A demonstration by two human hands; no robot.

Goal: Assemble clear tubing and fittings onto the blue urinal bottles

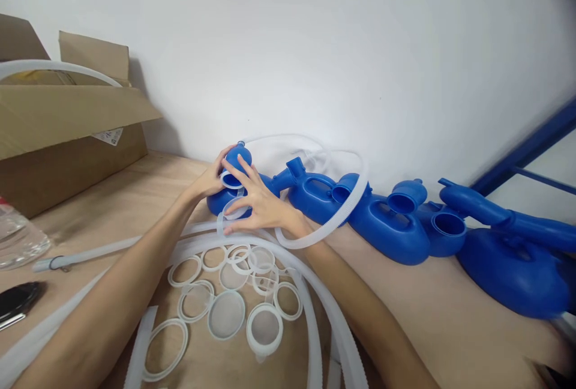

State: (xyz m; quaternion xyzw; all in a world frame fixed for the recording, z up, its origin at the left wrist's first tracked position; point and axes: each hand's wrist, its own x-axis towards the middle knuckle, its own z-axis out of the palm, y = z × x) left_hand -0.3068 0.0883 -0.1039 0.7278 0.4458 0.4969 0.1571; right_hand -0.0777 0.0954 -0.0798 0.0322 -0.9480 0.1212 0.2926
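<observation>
A blue plastic urinal bottle stands near the wall, its mouth facing me with a white ring around the rim. My left hand is closed around the left side of its neck. Below the mouth hangs a translucent lid, joined to the ring by a short strap. My right hand has its upper fingers against the neck, while its thumb and lower fingers grip the lid. Between my forearms lie several loose white rings and lids.
More blue urinal bottles line the wall to the right. White corrugated hoses curve across the wooden table. An open cardboard box stands at left, near a clear plastic container and a black object.
</observation>
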